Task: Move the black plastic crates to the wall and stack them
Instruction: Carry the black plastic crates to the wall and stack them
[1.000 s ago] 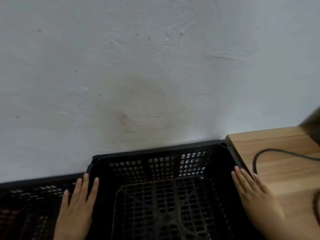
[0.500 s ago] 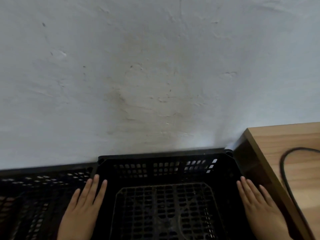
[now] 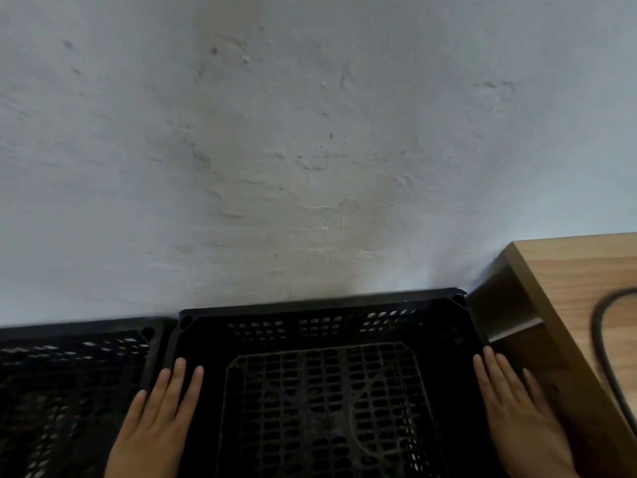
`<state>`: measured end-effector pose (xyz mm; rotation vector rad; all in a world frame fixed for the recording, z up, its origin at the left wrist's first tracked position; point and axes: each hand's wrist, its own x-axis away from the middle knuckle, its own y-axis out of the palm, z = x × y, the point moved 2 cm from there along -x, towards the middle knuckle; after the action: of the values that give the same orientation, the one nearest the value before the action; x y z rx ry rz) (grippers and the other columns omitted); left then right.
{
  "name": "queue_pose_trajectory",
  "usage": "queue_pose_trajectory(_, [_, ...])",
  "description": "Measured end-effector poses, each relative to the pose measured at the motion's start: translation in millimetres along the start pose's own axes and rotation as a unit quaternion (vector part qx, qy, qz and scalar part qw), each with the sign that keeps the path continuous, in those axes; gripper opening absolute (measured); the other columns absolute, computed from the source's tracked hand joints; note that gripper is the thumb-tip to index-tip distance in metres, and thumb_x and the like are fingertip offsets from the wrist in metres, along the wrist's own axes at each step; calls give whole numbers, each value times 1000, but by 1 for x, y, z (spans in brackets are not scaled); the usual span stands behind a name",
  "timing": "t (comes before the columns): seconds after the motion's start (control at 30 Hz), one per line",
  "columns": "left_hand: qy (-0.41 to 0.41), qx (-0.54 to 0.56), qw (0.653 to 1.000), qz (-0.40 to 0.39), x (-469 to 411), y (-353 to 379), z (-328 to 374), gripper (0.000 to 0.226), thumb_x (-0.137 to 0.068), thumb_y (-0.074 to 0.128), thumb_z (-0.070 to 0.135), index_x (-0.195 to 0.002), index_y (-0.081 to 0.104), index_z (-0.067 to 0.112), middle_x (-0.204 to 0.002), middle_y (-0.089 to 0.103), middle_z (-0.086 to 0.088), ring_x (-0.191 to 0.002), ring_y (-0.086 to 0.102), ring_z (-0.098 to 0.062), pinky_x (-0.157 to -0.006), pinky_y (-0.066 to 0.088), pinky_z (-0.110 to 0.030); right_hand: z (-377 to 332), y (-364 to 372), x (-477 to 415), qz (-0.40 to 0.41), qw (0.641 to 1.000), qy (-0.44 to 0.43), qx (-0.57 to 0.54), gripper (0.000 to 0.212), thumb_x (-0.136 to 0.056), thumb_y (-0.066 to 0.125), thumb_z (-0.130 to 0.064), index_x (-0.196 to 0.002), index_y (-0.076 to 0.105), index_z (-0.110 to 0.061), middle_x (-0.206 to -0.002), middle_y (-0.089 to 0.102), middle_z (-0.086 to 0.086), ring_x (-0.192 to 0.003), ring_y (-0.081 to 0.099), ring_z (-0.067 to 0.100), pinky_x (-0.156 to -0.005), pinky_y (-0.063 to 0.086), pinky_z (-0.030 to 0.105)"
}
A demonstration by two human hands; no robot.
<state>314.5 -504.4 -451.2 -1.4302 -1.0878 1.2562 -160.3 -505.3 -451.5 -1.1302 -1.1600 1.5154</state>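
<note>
A black plastic crate (image 3: 320,307) with perforated walls and a grid floor sits directly in front of me, its far rim against the white wall (image 3: 310,150). My left hand (image 3: 158,419) lies along its left rim with the fingers stretched forward. My right hand (image 3: 517,415) lies the same way along the right rim; both thumbs are hidden. A second black crate (image 3: 76,331) stands beside it on the left, also against the wall, with its rim slightly lower.
A wooden table (image 3: 568,270) stands close on the right, its top higher than the crate's rim, with a black cable (image 3: 599,339) lying on it. A narrow gap separates the crate from the table's side.
The crate has gone down with both hands on its rims: its rim was level with the table top and now sits below it. The view has shifted right and down.
</note>
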Motion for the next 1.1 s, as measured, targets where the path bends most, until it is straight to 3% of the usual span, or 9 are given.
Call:
queue_pose_trajectory(0.13, [14, 3, 1000, -6, -2, 5, 4, 60, -91, -3, 25, -148, 17, 21, -158, 9, -3, -145, 4, -13, -114, 4, -34, 3, 8, -3, -8, 1000, 3, -1, 68, -78, 24, -14, -145, 16, -3, -158, 2, 10, -146, -2, 17, -114, 0, 38])
queue_pose_trajectory(0.27, [25, 5, 1000, -8, -2, 7, 4, 67, -81, 15, 13, -148, 17, 19, -158, 8, -3, -145, 2, -13, -114, 2, -34, 1, 14, 0, -12, 1000, 9, -7, 67, -79, 23, -12, -145, 15, -4, -158, 0, 10, -146, -3, 18, -114, 0, 38])
queue_pose_trajectory(0.5, [31, 7, 997, -76, -4, 9, 1, 84, -66, 30, 23, -149, 14, 19, -159, 5, -3, -145, 1, -14, -114, 2, -35, 0, 17, -9, -47, 998, 22, -18, 72, -80, 25, -23, -148, 8, -7, -159, -5, 6, -146, -6, 15, -115, -1, 35])
queue_pose_trajectory(0.6, [29, 16, 996, -80, -5, 8, 3, 81, -70, 34, 29, -149, 15, 20, -159, 6, -2, -145, 2, -14, -115, 3, -36, -3, 20, -14, -61, 996, 55, -34, 62, -94, 4, -37, -149, 7, -9, -159, -7, 3, -145, -7, 14, -115, -2, 36])
queue_pose_trajectory(0.7, [34, 19, 996, -76, -5, 7, 4, 79, -73, 35, 33, -148, 15, 20, -158, 6, -3, -145, 2, -14, -115, 4, -37, -5, 22, -14, -74, 995, 67, -28, 64, -94, 1, -42, -148, 9, -10, -159, -8, 4, -145, -8, 14, -115, -4, 37])
queue_pose_trajectory(0.77, [36, 20, 996, -74, -5, 7, 4, 77, -75, 35, 33, -148, 15, 20, -158, 6, -3, -145, 2, -14, -115, 4, -36, -5, 22, -15, -83, 993, 79, -24, 65, -95, 1, -43, -147, 12, -7, -159, 0, 9, -145, -9, 14, -114, -5, 37])
queue_pose_trajectory(0.9, [41, 18, 996, -76, -9, 8, 1, 77, -76, 35, 33, -149, 14, 20, -159, 4, -3, -145, 1, -14, -115, 2, -37, -7, 18, -19, -89, 990, 104, -32, 65, -96, 3, -43, -141, 25, 0, -146, 36, 18, -145, -9, 13, -115, -6, 36])
queue_pose_trajectory(1.1, [39, 15, 995, -86, -10, 9, -1, 78, -75, 35, 37, -148, 15, 23, -159, 6, -2, -145, 1, -15, -114, 1, -37, -4, 24, -12, -98, 988, 118, -2, 59, -97, 13, -39, -144, 27, -6, -148, 35, 14, -144, -14, 12, -116, -11, 33])
